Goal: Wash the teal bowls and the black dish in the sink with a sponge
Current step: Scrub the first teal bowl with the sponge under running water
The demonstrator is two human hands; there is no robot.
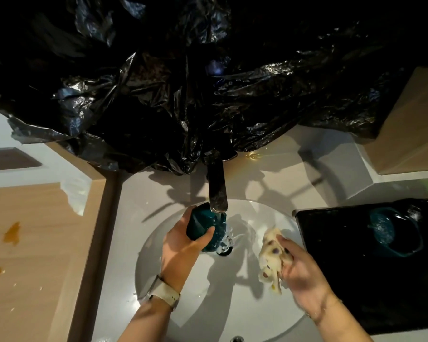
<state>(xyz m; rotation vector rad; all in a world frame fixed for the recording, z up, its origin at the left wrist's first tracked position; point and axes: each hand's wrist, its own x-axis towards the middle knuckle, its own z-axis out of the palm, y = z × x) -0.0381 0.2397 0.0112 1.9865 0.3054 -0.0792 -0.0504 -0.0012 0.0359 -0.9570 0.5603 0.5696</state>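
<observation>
Rinsing a teal bowl (203, 227) under the running faucet (217, 187), a person works over the white sink (163, 243), with the left hand (183, 245) wrapped around the bowl's outer wall and tipping it into the stream just above the drain (224, 251). To the right of the faucet's stream, the right hand (299, 265) clutches a pale, crumpled sponge (272, 257) that is clear of the bowl and not scrubbing at this instant. Farther right of the faucet, on the counter beside the basin, the black dish (356, 255) lies flat with a second teal bowl (391, 233) resting on it, wet and glistening; whether either has been scrubbed cannot be told. Behind the faucet, black plastic sheeting (183, 82) covers the wall. By the look of things the job is around its middle: one bowl is at the rinse, while the other bowl and the dish appear to await their turn in the basin.
</observation>
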